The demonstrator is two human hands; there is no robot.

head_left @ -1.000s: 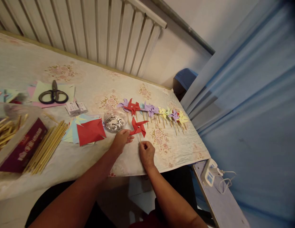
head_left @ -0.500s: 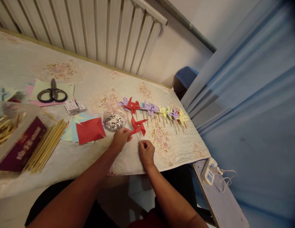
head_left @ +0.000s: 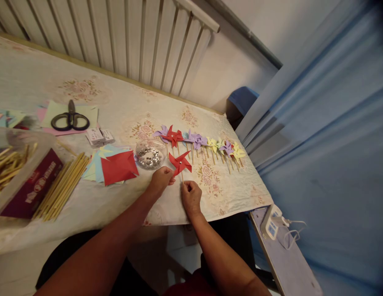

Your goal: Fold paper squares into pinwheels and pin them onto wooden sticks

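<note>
A red paper pinwheel (head_left: 180, 163) with a bright pin at its centre stands on a thin stick, just above the table. My right hand (head_left: 191, 196) is closed around that stick below the blades. To the left, my left hand (head_left: 162, 180) has its fingers curled together, fingertips at the pinwheel's lower-left blade; whether anything is between them is hidden. A clear round dish (head_left: 149, 155) of small shiny pins sits just beyond my left hand. Behind, a row of finished pinwheels lies on the cloth, among them a red one (head_left: 172, 136), a purple one (head_left: 197, 140) and a yellow one (head_left: 238, 152).
Left of my hands lie red paper (head_left: 119, 167) on other coloured sheets, small white boxes (head_left: 95, 136) and dark-handled scissors (head_left: 70, 118). A bundle of sticks (head_left: 62, 187) leans beside a plastic box (head_left: 32, 187). A power strip (head_left: 271, 222) sits at lower right.
The red pinwheel's blades have turned a little counterclockwise. My left hand has shifted slightly right; my right hand still grips the stick. The view has moved slightly.
</note>
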